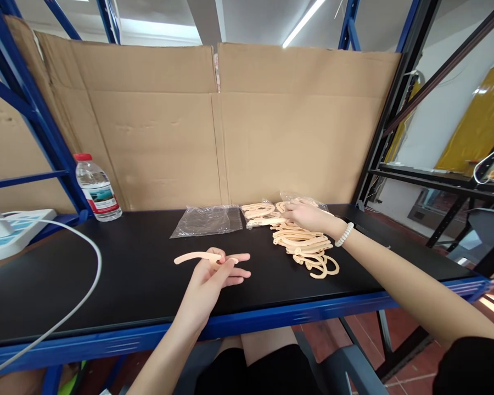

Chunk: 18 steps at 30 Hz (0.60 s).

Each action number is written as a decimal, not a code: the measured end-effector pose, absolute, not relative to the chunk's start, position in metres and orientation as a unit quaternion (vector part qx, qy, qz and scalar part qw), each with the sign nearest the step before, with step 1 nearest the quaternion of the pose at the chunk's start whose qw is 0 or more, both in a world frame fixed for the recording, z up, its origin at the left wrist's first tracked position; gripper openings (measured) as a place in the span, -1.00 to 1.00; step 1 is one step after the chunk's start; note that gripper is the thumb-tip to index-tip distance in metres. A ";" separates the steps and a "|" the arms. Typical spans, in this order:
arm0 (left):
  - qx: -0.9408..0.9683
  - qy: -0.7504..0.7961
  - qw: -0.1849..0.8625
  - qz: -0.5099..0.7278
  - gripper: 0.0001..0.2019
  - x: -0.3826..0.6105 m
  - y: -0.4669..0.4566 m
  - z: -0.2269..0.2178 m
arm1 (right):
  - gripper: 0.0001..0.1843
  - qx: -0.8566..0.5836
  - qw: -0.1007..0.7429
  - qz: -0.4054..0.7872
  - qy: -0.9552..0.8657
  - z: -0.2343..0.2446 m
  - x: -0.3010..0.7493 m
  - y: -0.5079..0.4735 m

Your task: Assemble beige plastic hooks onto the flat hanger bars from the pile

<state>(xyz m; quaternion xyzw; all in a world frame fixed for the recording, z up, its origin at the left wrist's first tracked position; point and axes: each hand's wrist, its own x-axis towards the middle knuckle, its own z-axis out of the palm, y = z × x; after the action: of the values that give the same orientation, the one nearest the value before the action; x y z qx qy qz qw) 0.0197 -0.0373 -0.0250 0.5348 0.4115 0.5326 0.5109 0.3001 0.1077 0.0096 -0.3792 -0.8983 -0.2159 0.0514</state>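
Observation:
My left hand (214, 270) is over the front middle of the black tabletop, thumb and index finger pinching a beige curved strip (191, 256). One end of the strip sticks out to the left; the other fingers stretch to the right. My right hand (307, 215), with a white bead bracelet at the wrist, reaches onto a pile of similar beige curved strips (304, 241). Its fingers bend down at the pile's far side, and their tips are partly hidden. More beige strips in clear plastic (258, 213) lie just left of that hand.
A flat clear plastic bag (208, 220) lies left of the pile. A water bottle (99, 189) with a red cap stands at the back left. A white cable (96, 263) loops from a power strip (24, 230). Cardboard (160, 142) walls off the back of the table.

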 end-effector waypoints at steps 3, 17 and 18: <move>0.541 0.418 0.503 0.528 -0.71 0.022 -0.039 -0.024 | -0.70 -0.377 0.049 -0.186 -0.906 0.003 0.301 0.102; 0.565 0.428 0.496 0.502 -0.73 0.023 -0.041 -0.023 | -0.69 -0.402 0.208 -0.042 -0.891 0.005 0.302 0.070; 0.568 0.427 0.498 0.498 -0.73 0.023 -0.040 -0.024 | -0.74 -0.411 0.200 -0.018 -0.889 0.006 0.301 0.066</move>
<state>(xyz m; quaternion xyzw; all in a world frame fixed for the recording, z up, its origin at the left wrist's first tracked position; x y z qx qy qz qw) 0.0228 -0.0399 -0.0235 0.5676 0.4268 0.4978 0.4979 0.3007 0.0655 0.0056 -0.4107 -0.8894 -0.0178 0.2001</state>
